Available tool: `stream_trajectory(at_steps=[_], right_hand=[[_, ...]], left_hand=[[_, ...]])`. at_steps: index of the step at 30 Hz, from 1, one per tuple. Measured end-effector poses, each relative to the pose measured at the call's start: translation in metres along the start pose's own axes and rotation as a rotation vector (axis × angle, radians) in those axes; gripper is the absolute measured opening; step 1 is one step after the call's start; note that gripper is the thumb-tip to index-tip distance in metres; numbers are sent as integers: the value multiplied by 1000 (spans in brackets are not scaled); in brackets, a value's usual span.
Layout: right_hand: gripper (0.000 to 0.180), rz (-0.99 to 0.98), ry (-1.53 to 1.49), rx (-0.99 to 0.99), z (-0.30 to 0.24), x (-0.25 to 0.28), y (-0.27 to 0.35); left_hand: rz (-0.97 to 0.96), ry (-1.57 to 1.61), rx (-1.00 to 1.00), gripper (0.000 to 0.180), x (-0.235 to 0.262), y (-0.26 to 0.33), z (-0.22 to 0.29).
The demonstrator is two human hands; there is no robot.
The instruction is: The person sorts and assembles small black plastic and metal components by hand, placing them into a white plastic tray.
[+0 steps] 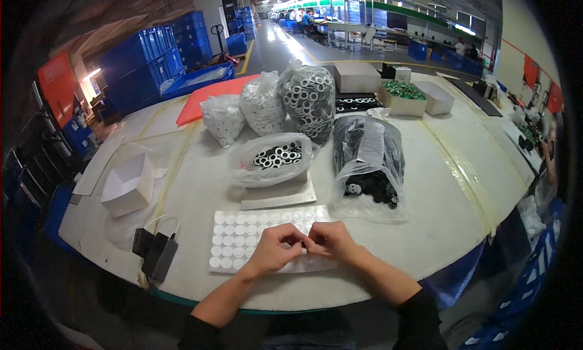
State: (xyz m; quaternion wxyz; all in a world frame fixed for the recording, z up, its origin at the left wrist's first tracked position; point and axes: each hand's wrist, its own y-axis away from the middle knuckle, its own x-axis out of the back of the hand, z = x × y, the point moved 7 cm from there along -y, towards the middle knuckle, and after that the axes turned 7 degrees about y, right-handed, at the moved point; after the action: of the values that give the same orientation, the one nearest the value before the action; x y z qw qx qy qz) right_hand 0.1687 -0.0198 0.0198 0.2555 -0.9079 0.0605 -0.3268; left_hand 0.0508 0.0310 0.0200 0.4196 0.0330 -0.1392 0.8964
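Note:
Right before me lies a white tray [212, 256] set with rows of round white discs [228, 251]. Over its right half, my left hand [278, 244] and my right hand [331, 239] meet, fingertips pinched together. Whatever they pinch is hidden by the fingers. Beyond the tray, an open clear bag [238, 175] holds black and white rings [279, 156] and rests on a pale, flat-topped support [279, 197]. To the right of it, a clear bag [388, 207] lies open toward me, with black round pieces [371, 187] at its mouth.
Three filled bags stand behind: white pieces [223, 120], more white pieces [262, 104], and rings [308, 101]. A white box [129, 186] and a black power adapter [160, 257] with cable lie left. Far right, a box holds green parts [402, 90].

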Motion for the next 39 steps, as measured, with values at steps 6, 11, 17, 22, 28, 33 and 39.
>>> stream_trajectory(at_steps=[6,11,17,22,28,33,39], right_hand=[[23,16,65,48,7,7,0],[11,267,521,-387,49,81,-10],[17,364,759,-346,80,99,2],[12,381,764,-403,81,109,8],[13,590,638,-322,43,116,6],[8,412,27,-150,4,42,-7],[13,367,-176,-150,4,9,-8]], left_hand=[[-61,444,243,11,-10,-1,-20],[191,655,295,5,10,-1,-38],[240,837,355,6,15,-1,-37],[213,972,291,6,22,2,-35],[283,691,247,8,26,5,-40],[263,567,178,10,17,2,-35],[156,568,145,9,-3,-2,-26]])
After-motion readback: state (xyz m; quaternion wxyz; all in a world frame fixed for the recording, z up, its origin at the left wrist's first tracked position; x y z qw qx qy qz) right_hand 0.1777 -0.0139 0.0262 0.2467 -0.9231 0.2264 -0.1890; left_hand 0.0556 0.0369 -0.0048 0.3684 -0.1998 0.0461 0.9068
